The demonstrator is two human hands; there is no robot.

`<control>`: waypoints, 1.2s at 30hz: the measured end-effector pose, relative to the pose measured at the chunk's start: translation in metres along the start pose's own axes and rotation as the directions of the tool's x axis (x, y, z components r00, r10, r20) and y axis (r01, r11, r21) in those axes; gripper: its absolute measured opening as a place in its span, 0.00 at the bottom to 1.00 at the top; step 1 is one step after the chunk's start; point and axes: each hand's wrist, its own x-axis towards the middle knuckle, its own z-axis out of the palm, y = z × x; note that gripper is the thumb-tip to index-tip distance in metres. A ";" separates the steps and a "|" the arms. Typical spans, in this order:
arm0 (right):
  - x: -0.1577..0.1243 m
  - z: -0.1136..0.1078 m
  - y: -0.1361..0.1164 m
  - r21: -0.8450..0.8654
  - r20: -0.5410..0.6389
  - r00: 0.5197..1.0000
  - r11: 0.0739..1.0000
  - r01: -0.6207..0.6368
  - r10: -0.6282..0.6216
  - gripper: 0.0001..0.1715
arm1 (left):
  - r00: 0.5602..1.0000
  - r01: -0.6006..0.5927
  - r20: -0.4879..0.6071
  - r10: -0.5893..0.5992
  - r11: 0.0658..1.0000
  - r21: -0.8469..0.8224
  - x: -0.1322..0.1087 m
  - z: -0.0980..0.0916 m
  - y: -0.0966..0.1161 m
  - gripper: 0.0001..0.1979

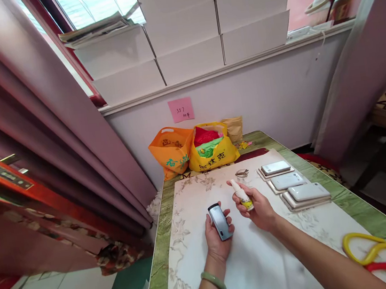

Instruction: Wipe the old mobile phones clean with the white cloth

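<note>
My left hand [217, 241] is wrapped round a blue-grey phone [219, 221], its back with a small camera area and dark top edge facing up. Close by on the right, my right hand [258, 207] grips a small white spray bottle [242, 195] with a yellow label, its nozzle pointing up and left. Both hands are above the table's pale floral cover [192, 192]. To the right of my right hand lie several stacked phones, among them a white one [308, 191], a silver one [286, 180] and another light one [274, 167].
Scissors with yellow and red handles [373, 247] lie at the right front. Glasses [242, 173] rest beyond my hands. An orange bag [171, 152], a filled yellow bag [216, 155] and a brown paper bag [234, 128] stand along the back edge. White boxes [189, 62] are stacked on the windowsill.
</note>
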 end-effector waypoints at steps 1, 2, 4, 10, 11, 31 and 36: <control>-0.010 0.007 -0.004 0.078 0.015 1.000 0.997 -0.023 0.021 0.28 | 1.000 0.002 0.005 -0.002 1.000 0.006 -0.001 0.000 0.000 0.23; -0.018 0.013 -0.006 0.132 0.030 0.999 0.990 -0.042 0.038 0.29 | 1.000 0.006 0.012 -0.006 1.000 0.015 -0.002 0.001 -0.001 0.22; -0.030 0.022 -0.009 0.177 0.060 0.997 0.982 -0.067 0.057 0.31 | 0.999 0.012 0.032 -0.014 0.999 0.037 -0.004 0.001 -0.003 0.22; -0.049 0.015 0.020 -0.236 -0.055 0.992 0.967 0.099 -0.115 0.28 | 0.997 -0.019 0.080 0.014 0.998 0.057 -0.011 -0.002 -0.011 0.25; -0.052 0.011 0.029 -0.394 -0.060 0.984 0.910 0.130 -0.167 0.27 | 0.996 -0.016 0.085 0.011 0.998 0.057 -0.011 -0.003 -0.012 0.26; -0.048 -0.028 0.108 -0.939 0.158 0.828 0.176 0.294 -0.538 0.27 | 0.994 0.032 0.099 -0.040 0.996 0.083 -0.008 -0.006 -0.016 0.27; -0.046 -0.028 0.106 -0.945 0.149 0.822 0.167 0.282 -0.549 0.24 | 0.991 0.051 0.120 -0.058 0.997 0.061 -0.010 -0.002 -0.016 0.26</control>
